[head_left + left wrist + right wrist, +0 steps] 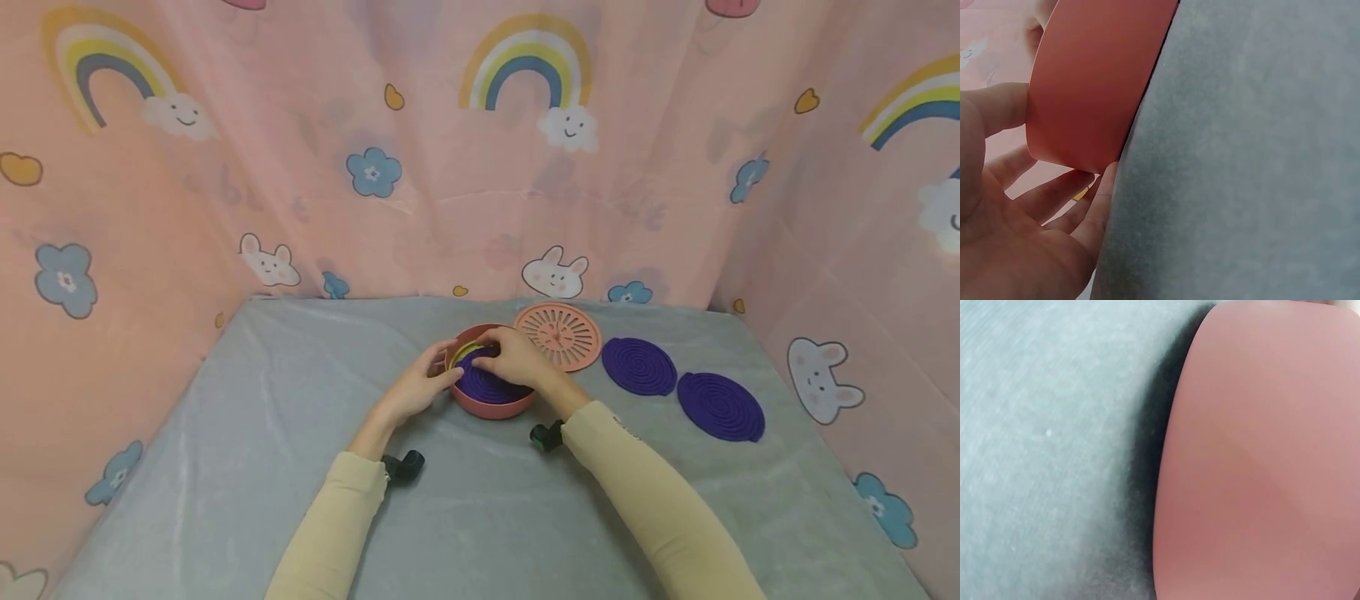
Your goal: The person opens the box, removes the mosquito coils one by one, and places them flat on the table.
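Note:
A round pink container stands on the grey cloth, with a purple spiral coaster tilted in its opening and a yellow-green coaster partly showing behind it. My left hand holds the container's left side; in the left wrist view its thumb lies against the pink wall near the rim and the fingers spread along the side. Reaching in from the right, my right hand pinches the purple coaster near its upper edge, the thumb in front. The right wrist view shows only the container's outer wall and cloth.
Behind the container and to its right lies a pink slotted round lid. Two more purple spiral coasters, one nearer the lid and another farther right, lie flat on the grey cloth. Pink patterned curtains enclose the table.

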`<state>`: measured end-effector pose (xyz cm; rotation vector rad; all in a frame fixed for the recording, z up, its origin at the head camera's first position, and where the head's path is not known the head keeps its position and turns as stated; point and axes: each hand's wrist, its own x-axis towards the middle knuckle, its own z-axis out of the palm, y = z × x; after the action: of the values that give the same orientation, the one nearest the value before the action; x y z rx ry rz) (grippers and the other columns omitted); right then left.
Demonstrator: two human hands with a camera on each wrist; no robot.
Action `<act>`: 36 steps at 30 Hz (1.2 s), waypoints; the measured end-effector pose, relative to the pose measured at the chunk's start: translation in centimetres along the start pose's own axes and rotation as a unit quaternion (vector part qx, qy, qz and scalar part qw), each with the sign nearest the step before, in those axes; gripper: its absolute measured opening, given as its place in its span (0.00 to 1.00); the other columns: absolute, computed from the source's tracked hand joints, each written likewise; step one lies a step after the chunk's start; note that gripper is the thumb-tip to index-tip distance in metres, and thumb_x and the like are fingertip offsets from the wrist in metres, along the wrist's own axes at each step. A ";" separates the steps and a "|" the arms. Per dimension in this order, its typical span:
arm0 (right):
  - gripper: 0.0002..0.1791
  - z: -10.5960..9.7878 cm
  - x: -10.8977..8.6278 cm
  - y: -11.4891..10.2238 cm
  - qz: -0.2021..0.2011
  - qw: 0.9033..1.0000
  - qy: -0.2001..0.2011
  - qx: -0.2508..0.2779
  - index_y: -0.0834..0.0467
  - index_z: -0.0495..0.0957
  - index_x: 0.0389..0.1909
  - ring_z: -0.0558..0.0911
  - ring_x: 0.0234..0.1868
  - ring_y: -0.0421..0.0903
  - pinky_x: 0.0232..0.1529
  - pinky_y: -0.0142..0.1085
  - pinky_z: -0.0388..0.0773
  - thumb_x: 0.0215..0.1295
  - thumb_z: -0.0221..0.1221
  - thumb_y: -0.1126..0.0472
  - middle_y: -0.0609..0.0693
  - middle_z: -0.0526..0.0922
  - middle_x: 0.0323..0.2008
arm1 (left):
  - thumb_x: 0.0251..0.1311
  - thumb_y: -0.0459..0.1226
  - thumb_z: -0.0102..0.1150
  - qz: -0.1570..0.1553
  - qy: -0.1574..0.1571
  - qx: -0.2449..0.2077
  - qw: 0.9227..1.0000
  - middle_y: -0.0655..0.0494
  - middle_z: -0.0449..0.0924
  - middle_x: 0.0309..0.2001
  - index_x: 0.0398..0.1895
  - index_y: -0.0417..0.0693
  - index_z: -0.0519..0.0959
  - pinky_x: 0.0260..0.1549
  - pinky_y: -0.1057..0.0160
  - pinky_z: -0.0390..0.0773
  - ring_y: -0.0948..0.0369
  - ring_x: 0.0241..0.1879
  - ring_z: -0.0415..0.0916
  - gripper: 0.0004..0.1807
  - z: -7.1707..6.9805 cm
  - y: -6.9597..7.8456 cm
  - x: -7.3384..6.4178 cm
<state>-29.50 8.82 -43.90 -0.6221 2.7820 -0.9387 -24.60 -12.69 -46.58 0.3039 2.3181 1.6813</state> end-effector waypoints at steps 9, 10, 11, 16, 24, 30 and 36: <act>0.21 -0.3 -0.2 -0.2 -0.013 1.000 0.004 0.012 0.61 0.81 0.57 0.79 0.60 0.55 0.63 0.50 0.74 0.67 0.67 0.56 0.57 0.83 0.56 | 0.73 0.46 0.59 -0.001 -0.001 0.002 1.000 0.45 0.59 0.76 0.78 0.61 0.62 0.64 0.41 0.69 0.45 0.72 0.62 0.32 -0.1 0.0 0.0; 0.20 -0.3 -0.2 -0.2 -0.014 1.000 0.006 0.021 0.61 0.81 0.56 0.79 0.60 0.55 0.64 0.50 0.73 0.68 0.67 0.56 0.57 0.83 0.55 | 0.73 0.46 0.59 -0.001 -0.001 0.002 1.000 0.45 0.59 0.76 0.78 0.61 0.62 0.64 0.41 0.69 0.45 0.72 0.62 0.32 -0.1 0.0 0.0; 0.19 -0.4 -0.2 -0.1 -0.014 0.999 0.008 0.029 0.61 0.82 0.55 0.79 0.60 0.55 0.64 0.51 0.73 0.67 0.67 0.57 0.57 0.83 0.55 | 0.73 0.46 0.59 -0.003 -0.001 0.002 1.000 0.45 0.59 0.76 0.78 0.61 0.62 0.64 0.41 0.69 0.45 0.72 0.62 0.33 -0.1 0.0 0.0; 0.17 -1.0 -0.1 0.3 -0.021 0.998 0.011 0.062 0.61 0.83 0.54 0.79 0.60 0.57 0.64 0.53 0.73 0.67 0.68 0.60 0.57 0.83 0.54 | 0.72 0.48 0.60 -0.012 0.002 0.006 1.000 0.46 0.60 0.76 0.77 0.62 0.62 0.63 0.42 0.70 0.47 0.73 0.62 0.33 -0.1 0.0 0.0; 0.20 -2.6 0.1 0.2 0.014 0.998 -0.007 0.065 0.58 0.83 0.55 0.81 0.54 0.54 0.58 0.51 0.77 0.63 0.71 0.58 0.56 0.84 0.53 | 0.72 0.48 0.60 -0.018 0.001 0.006 1.000 0.47 0.61 0.76 0.77 0.63 0.62 0.65 0.42 0.68 0.47 0.73 0.62 0.33 -0.4 0.1 0.0; 0.19 -2.8 0.3 0.1 0.009 0.998 -0.017 0.067 0.58 0.84 0.54 0.81 0.55 0.54 0.57 0.50 0.78 0.63 0.71 0.58 0.55 0.85 0.53 | 0.72 0.50 0.60 -0.019 0.005 0.009 1.000 0.47 0.60 0.76 0.77 0.65 0.62 0.64 0.41 0.69 0.47 0.73 0.61 0.33 -0.6 0.2 -0.1; 0.17 -2.6 0.1 0.5 0.021 0.997 -0.011 0.076 0.57 0.85 0.52 0.81 0.55 0.54 0.58 0.51 0.77 0.63 0.71 0.59 0.54 0.84 0.52 | 0.71 0.51 0.59 -0.016 -0.001 0.016 1.000 0.46 0.59 0.77 0.78 0.65 0.62 0.64 0.40 0.69 0.46 0.73 0.61 0.34 -0.3 0.0 -0.1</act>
<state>-30.46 10.56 -42.11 -0.5447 2.6616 -1.1147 -24.60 -13.00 -46.49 0.2737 2.3378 1.6301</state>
